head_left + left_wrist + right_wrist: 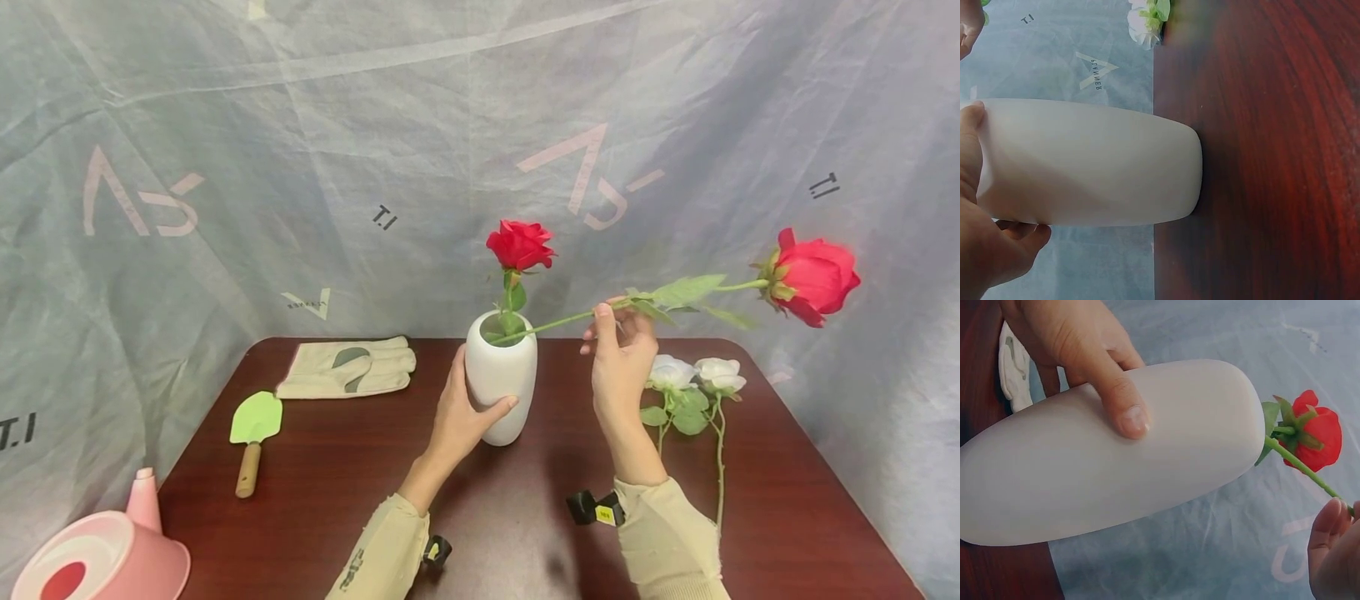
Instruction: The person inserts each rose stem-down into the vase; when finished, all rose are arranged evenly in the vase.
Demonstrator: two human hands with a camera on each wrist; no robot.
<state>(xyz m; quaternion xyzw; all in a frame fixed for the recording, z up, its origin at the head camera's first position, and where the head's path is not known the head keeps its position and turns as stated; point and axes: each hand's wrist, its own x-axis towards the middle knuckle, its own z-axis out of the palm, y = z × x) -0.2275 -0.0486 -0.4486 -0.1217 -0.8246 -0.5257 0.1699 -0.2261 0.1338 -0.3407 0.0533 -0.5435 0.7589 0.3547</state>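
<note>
A tall white vase (501, 387) stands on the table, and one red rose (521, 247) rises from its mouth. My left hand (465, 417) grips the vase from the left, thumb across its front; in the right wrist view the thumb lies flat on the white wall. With thumb and fingertips my right hand (624, 358) pinches the green stem of a second red rose (813, 277). That stem slants down leftward, its lower end inside the vase mouth, while the bloom points to the right. The stem end is hidden within the vase.
Two white roses (693, 375) lie on the table right of my right hand. On the left are a work glove (348, 368), a green trowel (255, 421) with wooden handle and a pink watering can (112, 554). A grey printed sheet (300, 167) hangs behind the table.
</note>
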